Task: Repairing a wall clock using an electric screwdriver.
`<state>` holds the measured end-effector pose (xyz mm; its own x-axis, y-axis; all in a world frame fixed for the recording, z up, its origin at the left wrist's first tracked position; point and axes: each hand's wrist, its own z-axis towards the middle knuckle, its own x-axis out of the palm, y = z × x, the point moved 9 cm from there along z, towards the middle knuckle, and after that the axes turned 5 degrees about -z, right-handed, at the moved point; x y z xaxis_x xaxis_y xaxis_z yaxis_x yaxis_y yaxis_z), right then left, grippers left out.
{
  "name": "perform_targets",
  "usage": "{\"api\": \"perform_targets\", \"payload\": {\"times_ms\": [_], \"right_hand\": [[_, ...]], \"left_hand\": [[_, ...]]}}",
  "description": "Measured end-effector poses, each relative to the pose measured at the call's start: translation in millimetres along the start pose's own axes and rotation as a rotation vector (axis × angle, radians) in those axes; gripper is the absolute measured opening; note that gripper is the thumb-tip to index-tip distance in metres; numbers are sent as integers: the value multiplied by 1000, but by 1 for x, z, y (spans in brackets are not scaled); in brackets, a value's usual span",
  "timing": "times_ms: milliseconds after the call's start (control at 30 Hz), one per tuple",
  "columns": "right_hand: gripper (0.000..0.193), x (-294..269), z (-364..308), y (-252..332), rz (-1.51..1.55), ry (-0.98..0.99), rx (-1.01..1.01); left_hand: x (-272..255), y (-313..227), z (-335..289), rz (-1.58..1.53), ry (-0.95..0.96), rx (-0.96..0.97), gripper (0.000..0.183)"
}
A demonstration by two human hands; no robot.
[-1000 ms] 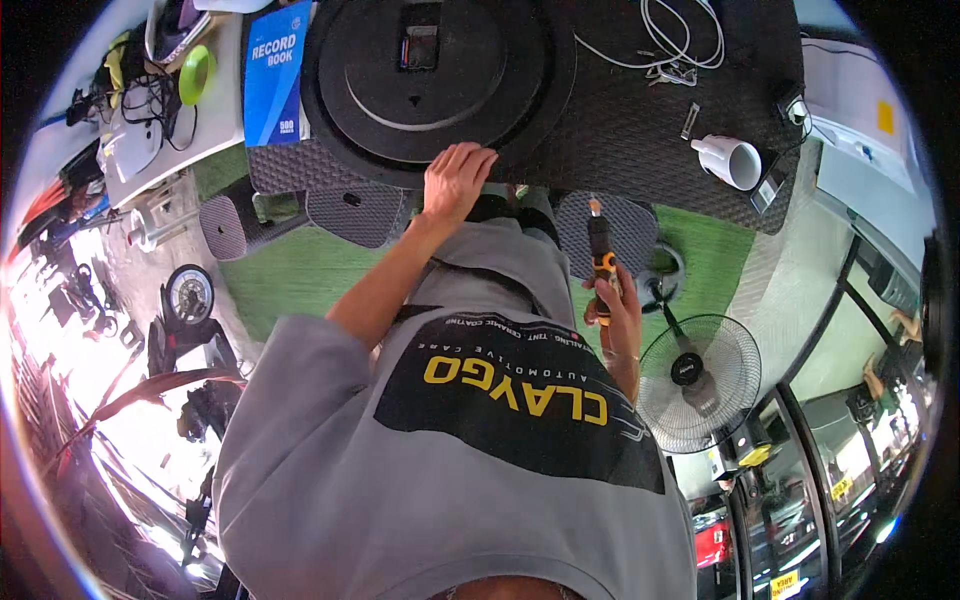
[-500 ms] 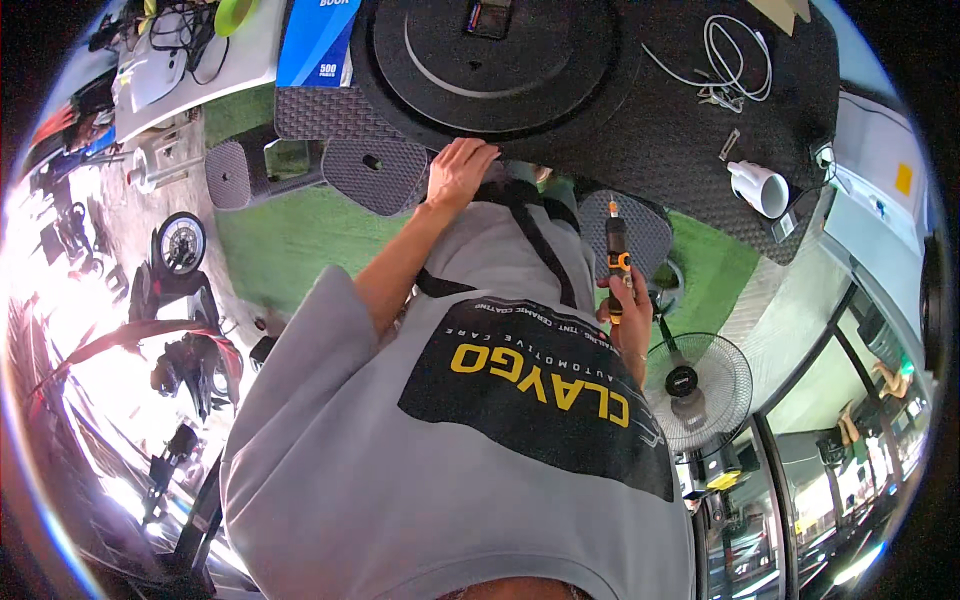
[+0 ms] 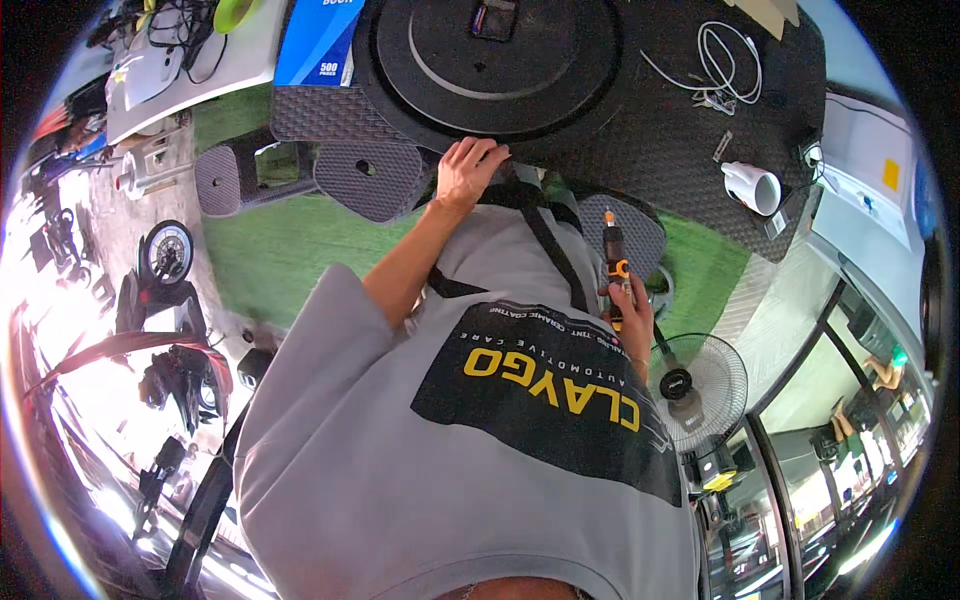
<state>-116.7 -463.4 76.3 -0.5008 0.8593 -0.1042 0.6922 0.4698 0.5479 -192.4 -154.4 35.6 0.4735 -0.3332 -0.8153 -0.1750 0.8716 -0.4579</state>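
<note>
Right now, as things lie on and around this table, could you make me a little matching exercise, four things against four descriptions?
1. Left hand
2. Mug
3. Right hand
4. Book

A. Wrapped around a black-and-orange tool
B. Blue, left of the round black disc
C. By the disc's near edge
D. White, on the right part of the table

Pairs: 1-C, 2-D, 3-A, 4-B

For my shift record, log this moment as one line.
Left hand: at near edge of black disc | Right hand: holding black-and-orange handheld tool | Nearby: white mug, white cable, blue book
</note>
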Motion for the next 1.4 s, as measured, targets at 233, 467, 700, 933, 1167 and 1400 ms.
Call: {"api": "perform_targets", "payload": {"times_ms": [233,467,700,933,1167,1400], "right_hand": [[49,2,-4,3,-56,0,4],[46,4,-1,0,-121,11,-32],[47,-5,13,-20,-108,7,-84],[49,2,6,-8,-66,39,-79],[50,-3,10,-8,-54,42,-68],[47,-11,19,-1,-178,11,-135]], "left_hand": [[4,4,-6,-11,-45,20,21],[6,3,-5,25,14,40,21],[4,-7,4,79,84,191,26],[6,3,7,-13,72,61,20],[9,5,4,39,38,-4,19],[14,0,4,72,135,74,21]]}}
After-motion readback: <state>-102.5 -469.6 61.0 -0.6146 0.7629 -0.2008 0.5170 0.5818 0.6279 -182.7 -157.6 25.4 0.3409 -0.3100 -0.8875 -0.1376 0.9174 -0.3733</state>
